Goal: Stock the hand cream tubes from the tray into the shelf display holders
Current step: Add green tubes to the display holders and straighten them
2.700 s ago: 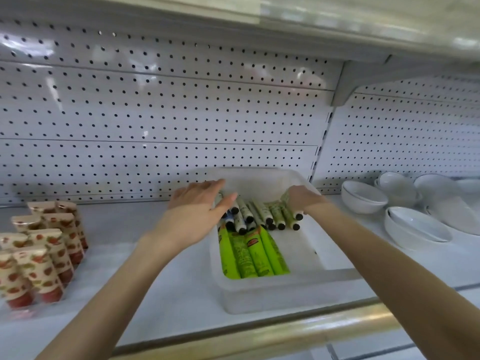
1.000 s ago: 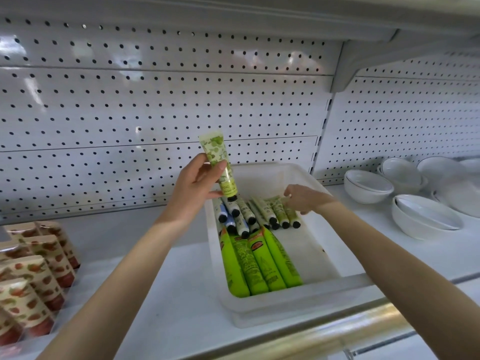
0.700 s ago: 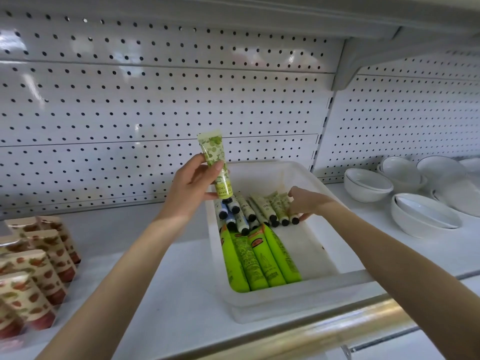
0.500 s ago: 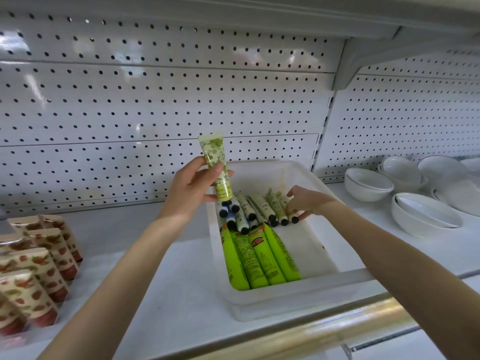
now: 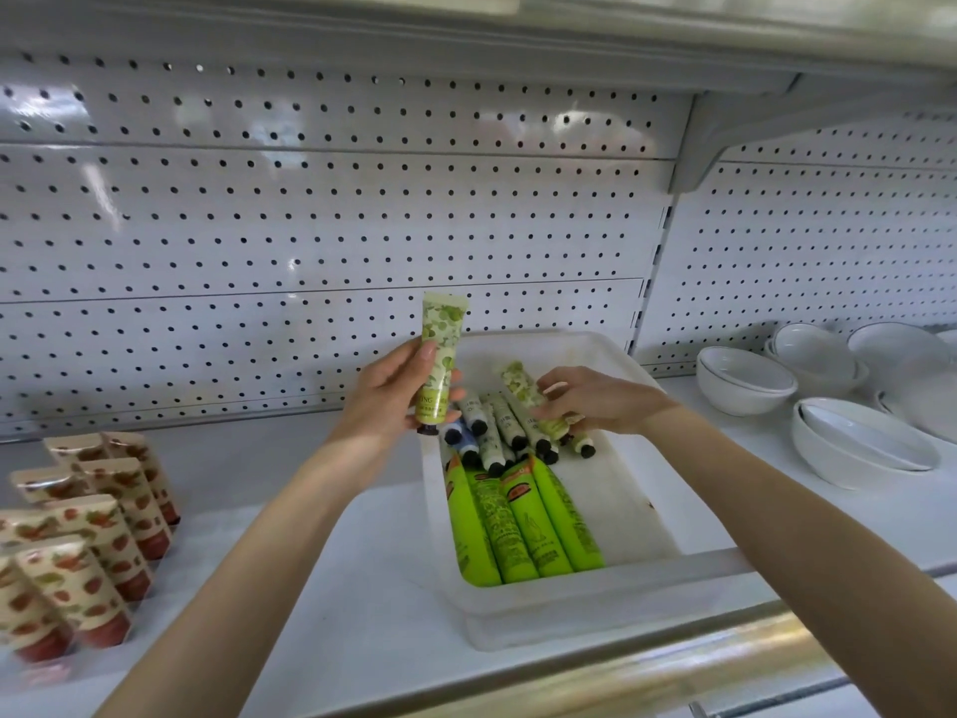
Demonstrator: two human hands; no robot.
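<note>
The left hand (image 5: 391,404) is held above the near-left corner of the tray (image 5: 629,497), and a leaf-print tube (image 5: 441,355) is gripped in it: the fingers (image 5: 425,356) are curled round the left side of the tube and the thumb is pressed against its lower right side. This tube is kept upright, crimped end up and dark cap down, clear of the tray and in front of the pegboard back panel (image 5: 310,225). The right hand (image 5: 600,401) is lowered into the far part of the tray, where its fingers (image 5: 553,390) are bent over a second leaf-print tube (image 5: 519,384), which is grasped near its cap end and tilted with the crimped end raised off the pile. Beneath and beside it, a row of small black-capped tubes (image 5: 499,424) is laid in the tray, caps toward the camera. Nearer the front, four bright green tubes (image 5: 523,526) are laid side by side, touching one another. The tray is set on the white shelf (image 5: 321,572), behind a metal rail (image 5: 647,660). At the left of the shelf, strawberry-print tubes (image 5: 88,541) are stood cap-down in rows, well apart from the tray. At the right, white bowls (image 5: 745,380) are stacked, and nothing is placed between the hands and the tray.
</note>
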